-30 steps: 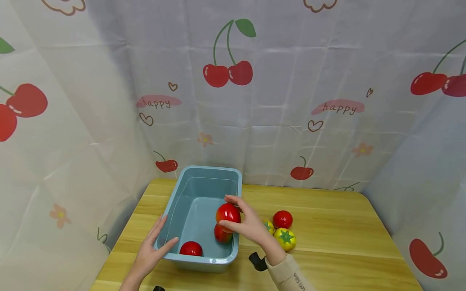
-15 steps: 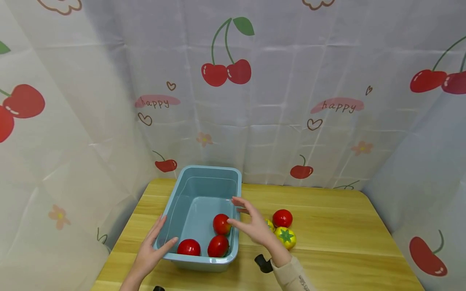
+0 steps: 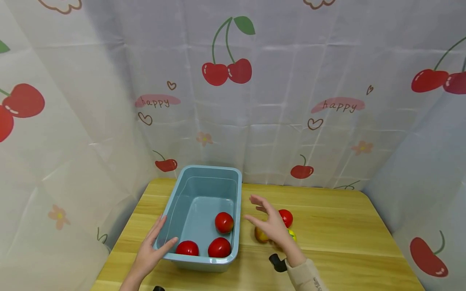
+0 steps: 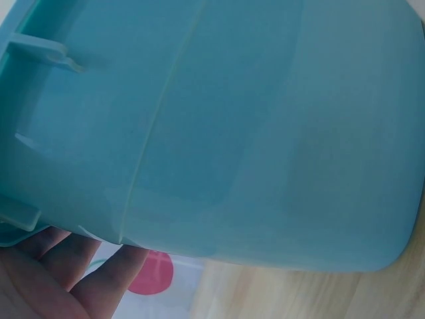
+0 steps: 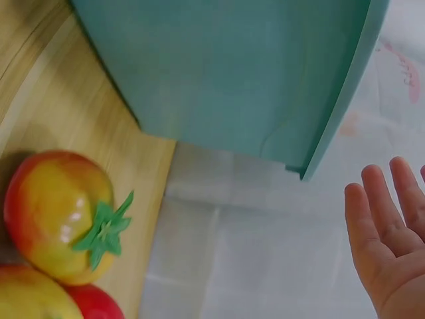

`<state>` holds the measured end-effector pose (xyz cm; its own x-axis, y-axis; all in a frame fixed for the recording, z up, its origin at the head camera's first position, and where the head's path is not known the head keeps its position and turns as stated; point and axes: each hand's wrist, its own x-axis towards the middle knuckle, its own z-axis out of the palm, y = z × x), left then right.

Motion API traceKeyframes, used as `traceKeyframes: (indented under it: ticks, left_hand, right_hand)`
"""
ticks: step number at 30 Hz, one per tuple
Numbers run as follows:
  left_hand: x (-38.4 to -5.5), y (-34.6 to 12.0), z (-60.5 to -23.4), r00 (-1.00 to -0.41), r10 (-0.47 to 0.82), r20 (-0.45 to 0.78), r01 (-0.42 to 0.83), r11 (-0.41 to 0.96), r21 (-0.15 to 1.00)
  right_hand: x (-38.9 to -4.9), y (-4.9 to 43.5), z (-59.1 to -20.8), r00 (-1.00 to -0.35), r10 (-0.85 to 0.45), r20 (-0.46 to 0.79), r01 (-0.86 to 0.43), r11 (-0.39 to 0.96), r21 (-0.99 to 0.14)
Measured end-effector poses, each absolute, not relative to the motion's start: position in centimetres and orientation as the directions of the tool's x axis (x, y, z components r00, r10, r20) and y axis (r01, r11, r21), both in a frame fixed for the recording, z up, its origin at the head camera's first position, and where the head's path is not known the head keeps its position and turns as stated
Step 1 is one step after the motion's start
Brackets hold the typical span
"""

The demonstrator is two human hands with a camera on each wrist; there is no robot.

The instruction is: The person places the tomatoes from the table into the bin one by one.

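Blue plastic bin (image 3: 204, 265): three round red tomatoes (image 3: 219, 247). Wooden desk (image 3: 346, 230): three red-or-yellow tomatoes (image 5: 53, 216), likely pending. Spread left hand (image 3: 148, 251): against bin. Spread right hand (image 3: 272, 225): nothing.

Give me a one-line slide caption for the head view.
Left grip touching the near-left corner of a blue bin with three red fruits inside, empty right grip beside it.

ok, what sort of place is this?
Probably a small staged recording booth: cherry-print sheeting hangs round a wood-grain table, set with a blue bin and glossy, likely fake tomatoes in and beside it.
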<state>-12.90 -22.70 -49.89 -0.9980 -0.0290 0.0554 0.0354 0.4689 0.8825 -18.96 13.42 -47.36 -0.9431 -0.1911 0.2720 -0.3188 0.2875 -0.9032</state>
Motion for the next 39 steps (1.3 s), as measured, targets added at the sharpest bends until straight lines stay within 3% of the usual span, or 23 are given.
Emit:
traceKeyframes:
  ticks: [13,18,28,39]
  left_hand:
    - [-12.9,-22.7,-50.0,-0.998,-0.026,0.060,0.041,0.467,0.883]
    - [-13.0,-22.7,-50.0,-0.998,-0.024,0.064,0.046,0.466,0.883]
    - [-12.9,-22.7,-49.9,-0.998,-0.022,0.063,0.045,0.467,0.883]
    - [-12.9,-22.7,-49.9,-0.998,-0.023,0.054,0.037,0.467,0.884]
  right_hand:
    - [-18.2,16.3,-47.3,-0.931,-0.129,0.341,-0.364,0.365,-0.857]
    - [-17.1,16.8,-46.0,-0.950,-0.120,0.289,-0.313,0.385,-0.869]
    - [-18.1,19.3,-50.6,-0.978,-0.059,0.198,-0.204,0.424,-0.882]
    - [-17.9,20.5,-52.4,-0.980,-0.021,0.198,-0.187,0.439,-0.879]
